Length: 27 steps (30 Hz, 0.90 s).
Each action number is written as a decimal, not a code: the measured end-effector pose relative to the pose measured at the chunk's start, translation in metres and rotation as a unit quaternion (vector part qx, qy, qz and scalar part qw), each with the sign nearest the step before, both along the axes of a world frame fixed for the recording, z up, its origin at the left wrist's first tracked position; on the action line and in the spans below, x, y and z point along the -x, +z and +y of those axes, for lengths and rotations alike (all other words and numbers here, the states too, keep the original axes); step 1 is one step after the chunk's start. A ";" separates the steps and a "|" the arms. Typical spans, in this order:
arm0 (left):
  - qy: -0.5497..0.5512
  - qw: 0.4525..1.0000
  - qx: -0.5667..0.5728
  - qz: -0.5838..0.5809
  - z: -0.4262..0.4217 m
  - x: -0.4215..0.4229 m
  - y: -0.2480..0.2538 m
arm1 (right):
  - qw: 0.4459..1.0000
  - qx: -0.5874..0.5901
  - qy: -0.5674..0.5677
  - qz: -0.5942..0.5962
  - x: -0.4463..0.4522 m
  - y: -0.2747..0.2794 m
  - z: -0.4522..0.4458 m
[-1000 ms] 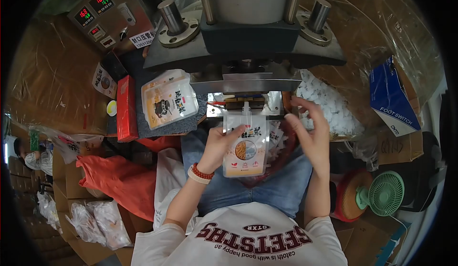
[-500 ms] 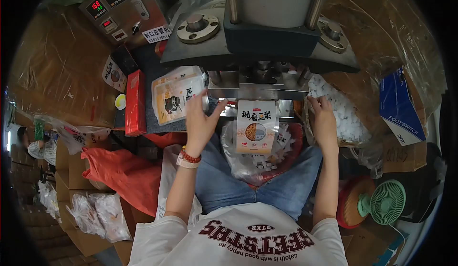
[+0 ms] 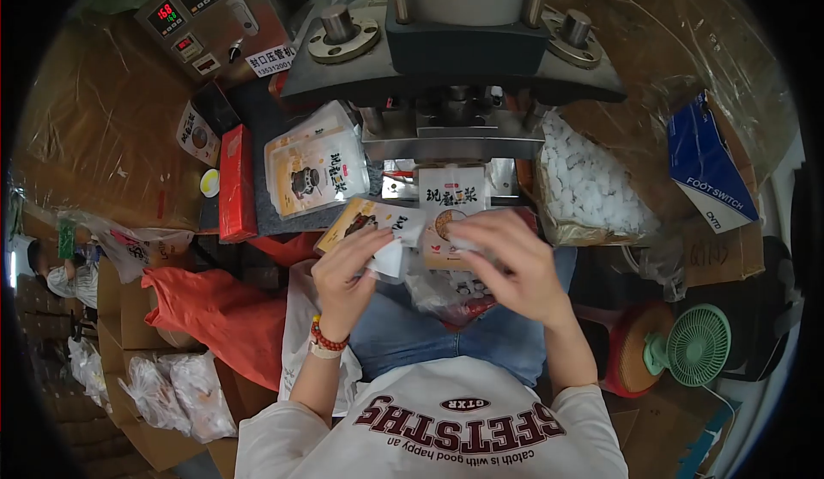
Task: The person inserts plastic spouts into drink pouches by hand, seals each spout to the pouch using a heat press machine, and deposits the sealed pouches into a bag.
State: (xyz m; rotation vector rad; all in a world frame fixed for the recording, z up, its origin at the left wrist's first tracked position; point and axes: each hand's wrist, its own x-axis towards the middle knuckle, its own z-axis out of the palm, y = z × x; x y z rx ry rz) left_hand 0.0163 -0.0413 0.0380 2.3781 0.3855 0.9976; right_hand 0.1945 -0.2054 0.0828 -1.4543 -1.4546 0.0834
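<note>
My left hand (image 3: 348, 277) is closed on a printed pouch (image 3: 354, 218), which is tilted below the press. To its right, my right hand (image 3: 511, 264) has its thumb and fingers brought together around a small white piece (image 3: 462, 240), partly hidden by the fingers. Another printed pouch (image 3: 452, 189) hangs at the press's metal jaw (image 3: 455, 146), its lower part partly behind my right hand. A stack of pouches (image 3: 316, 170) lies on the dark mat to the left.
Small white pieces (image 3: 592, 187) fill a tray at right. A red box (image 3: 236, 183), a control panel (image 3: 202, 28) and a blue box (image 3: 708, 170) stand around the press. A plastic-lined container (image 3: 451, 294) rests at my lap; a green fan (image 3: 697, 346) stands lower right.
My left hand has come back from the stack with a pouch. My right hand has moved from the tray of white pieces toward the middle, holding a piece.
</note>
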 end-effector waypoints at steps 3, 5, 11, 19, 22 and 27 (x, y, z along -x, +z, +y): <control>-0.056 0.998 -0.017 -0.004 -0.015 -0.005 0.018 | 0.997 0.016 0.043 -0.065 0.007 -0.003 0.004; -0.127 0.992 0.027 -0.002 -0.019 -0.005 0.025 | 0.991 -0.010 0.084 -0.102 0.003 0.011 -0.004; -0.195 0.915 0.348 0.056 -0.022 -0.035 -0.020 | 0.985 0.076 0.056 0.143 -0.015 -0.018 -0.002; -0.095 0.985 0.144 -0.015 -0.023 -0.049 -0.019 | 0.995 0.069 -0.063 -0.041 -0.026 -0.008 -0.015; -0.104 0.994 0.042 -0.001 -0.026 -0.047 0.001 | 0.998 0.056 -0.005 -0.020 -0.025 -0.007 -0.011; -0.136 0.947 0.285 0.050 -0.033 -0.048 -0.010 | 0.994 0.082 0.033 0.063 -0.024 -0.010 -0.008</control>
